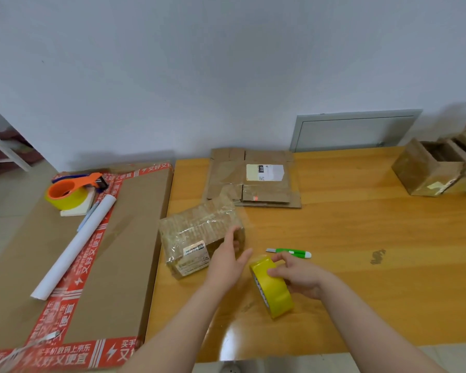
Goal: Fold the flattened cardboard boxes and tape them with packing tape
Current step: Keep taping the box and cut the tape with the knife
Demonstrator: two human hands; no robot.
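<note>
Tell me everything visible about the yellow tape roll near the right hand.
The yellow tape roll is glossy, with a pale inner core showing at its left rim. It stands on edge on the wooden table, right of the taped box. The right hand grips it from above, fingers curled over its outer band. A green knife lies beyond it, apart.

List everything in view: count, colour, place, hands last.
folded box: 1, brown under clear tape, table centre-left
flattened boxes: a stack, brown, table's far edge
tape roll: 1, yellow, on edge near front
utility knife: 1, green and white, behind the roll
assembled boxes: several, brown, far right
large carton: 1, brown with red tape, left of table
tape dispenser: 1, orange, on the large carton
tube: 1, white, on the large carton
left hand: open fingers touching folded box
right hand: fingers curled over tape roll
</note>
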